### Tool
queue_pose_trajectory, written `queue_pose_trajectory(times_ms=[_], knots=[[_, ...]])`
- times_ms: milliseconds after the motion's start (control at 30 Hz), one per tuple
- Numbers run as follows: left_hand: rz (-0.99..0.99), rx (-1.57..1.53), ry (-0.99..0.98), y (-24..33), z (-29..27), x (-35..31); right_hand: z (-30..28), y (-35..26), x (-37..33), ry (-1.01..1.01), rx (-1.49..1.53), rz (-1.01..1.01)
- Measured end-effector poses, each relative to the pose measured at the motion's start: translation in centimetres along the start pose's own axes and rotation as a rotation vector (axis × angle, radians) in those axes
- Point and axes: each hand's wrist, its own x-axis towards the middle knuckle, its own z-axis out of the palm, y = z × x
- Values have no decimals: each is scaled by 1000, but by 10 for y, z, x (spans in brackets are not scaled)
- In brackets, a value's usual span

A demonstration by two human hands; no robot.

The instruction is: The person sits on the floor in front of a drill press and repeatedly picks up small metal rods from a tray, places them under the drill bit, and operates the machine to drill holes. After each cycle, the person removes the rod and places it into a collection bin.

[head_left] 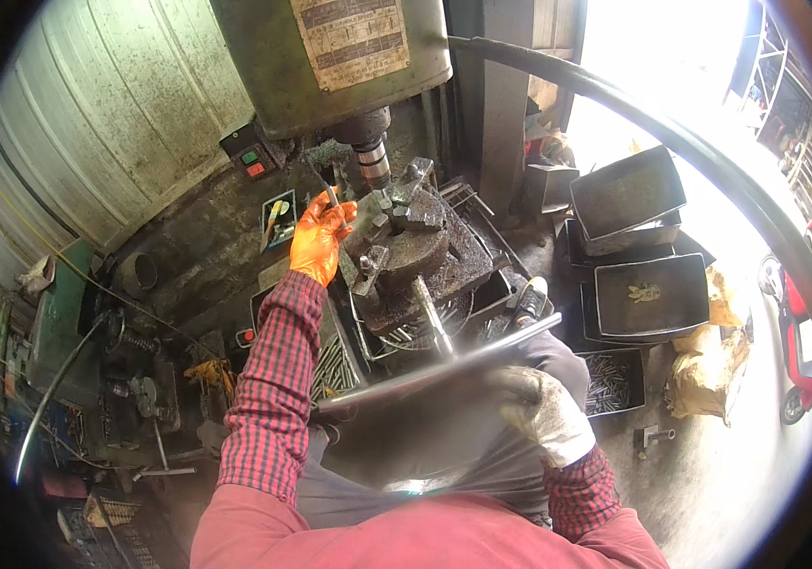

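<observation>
My left hand (317, 245), in an orange glove, is closed on a short thin metal rod (333, 195) that sticks up past the fingertips. It is just left of a three-jaw chuck (413, 254) coated in dark grime and metal chips. Above the chuck hangs the drill press spindle (371, 159). A T-handled chuck key (436, 327) points at the chuck's near side, its long crossbar (406, 377) slanting across my lap. Close below the crossbar's right half is my right hand (550, 417), in a whitish glove. Motion smears its fingers, so contact with the bar is unclear.
Long metal rods (333, 368) lie in a tray left of the chuck key. Metal bins (650, 294) are stacked at right, near a bin of small metal pieces (611, 381). A switch box (252, 159) is on the left wall. My shoe (532, 300) is beside the machine.
</observation>
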Motion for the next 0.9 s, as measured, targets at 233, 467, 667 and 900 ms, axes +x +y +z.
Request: queue_pose_trajectory(times_ms=[233, 467, 667, 900], knots=[[122, 211, -43, 1, 26, 13, -7, 1, -18, 45, 82, 85], [0, 287, -53, -3, 34, 23, -6, 4, -22, 46, -99, 21], [265, 932, -115, -14, 37, 29, -5, 30, -19, 20, 191, 179], [169, 916, -204, -11, 44, 24, 117, 164, 75, 93, 451, 150]])
